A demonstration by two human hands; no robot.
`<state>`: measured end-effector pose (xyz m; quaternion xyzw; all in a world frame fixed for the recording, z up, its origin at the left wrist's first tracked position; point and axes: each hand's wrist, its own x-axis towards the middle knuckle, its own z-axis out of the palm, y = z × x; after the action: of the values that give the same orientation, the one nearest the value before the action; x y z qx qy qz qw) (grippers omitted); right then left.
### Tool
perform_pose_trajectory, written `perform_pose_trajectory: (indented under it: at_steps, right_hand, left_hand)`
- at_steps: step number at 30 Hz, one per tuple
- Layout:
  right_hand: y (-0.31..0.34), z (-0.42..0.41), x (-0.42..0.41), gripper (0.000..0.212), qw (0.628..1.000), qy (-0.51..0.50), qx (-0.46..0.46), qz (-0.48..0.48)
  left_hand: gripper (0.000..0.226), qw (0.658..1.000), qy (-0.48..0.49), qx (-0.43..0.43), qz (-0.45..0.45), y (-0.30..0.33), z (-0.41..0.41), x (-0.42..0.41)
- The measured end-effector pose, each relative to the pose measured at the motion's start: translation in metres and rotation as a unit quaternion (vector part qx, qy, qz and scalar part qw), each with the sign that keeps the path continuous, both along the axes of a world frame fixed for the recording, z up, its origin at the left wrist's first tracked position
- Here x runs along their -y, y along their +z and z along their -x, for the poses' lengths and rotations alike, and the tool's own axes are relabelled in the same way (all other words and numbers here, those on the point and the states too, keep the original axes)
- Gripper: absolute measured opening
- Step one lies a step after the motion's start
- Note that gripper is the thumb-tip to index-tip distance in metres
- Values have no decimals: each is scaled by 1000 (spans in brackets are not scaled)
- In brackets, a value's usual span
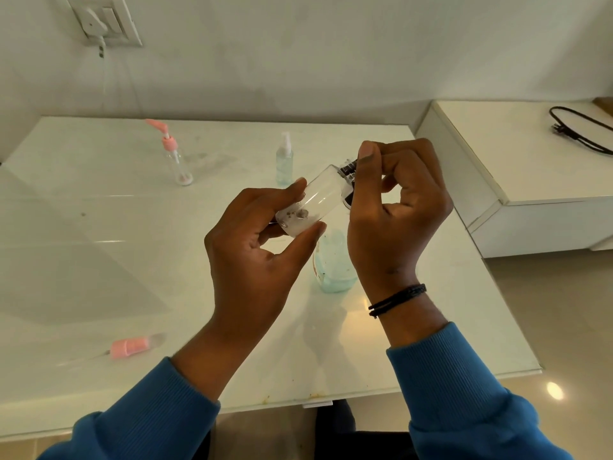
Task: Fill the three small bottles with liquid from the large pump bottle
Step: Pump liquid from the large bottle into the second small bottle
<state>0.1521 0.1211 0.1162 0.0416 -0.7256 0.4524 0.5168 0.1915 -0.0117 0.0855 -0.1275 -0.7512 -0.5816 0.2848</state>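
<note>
Head view shows your left hand (262,234) pinching the base end of a small clear plastic bottle (311,204) between thumb and fingertips, while your right hand (394,207) has its thumb and curled fingers closed round the black ribbed cap (348,172) at the bottle's other end. Both hands are together over the middle of the white glossy bench (83,227), clamped on the same bottle, one at each end. The relation that matters: the bottle's long axis runs slantwise, base low and toward your left, neck high and toward your right, so the cap lies in the right hand's grip and the left only steadies the body. The bottle looks nearly empty, so you are likely working the cap at its neck before filling. Directly under your hands, partly hidden by the right wrist, stands the large clear bottle of pale blue liquid (333,263); its pump head cannot be seen. Farther back stand a small clear bottle with a pink pump top (175,157) and a small clear spray bottle holding bluish liquid (284,161), well apart from each other. Near your left sleeve a pink spray cap with its dip tube (132,347) lies flat on the bench.
</note>
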Motion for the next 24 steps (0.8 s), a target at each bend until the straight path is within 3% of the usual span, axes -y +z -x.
perform_pose_trajectory:
  at_steps: [17, 24]
  right_hand:
    - [6, -1, -4, 26, 1000, 0, 2, -12]
    - [-2, 1, 0, 25, 999, 14, -5, 29]
  left_hand:
    - [44, 1000, -4, -11, -2, 1, 0, -1]
    - [44, 1000, 0, -6, 9, -1, 0, 0]
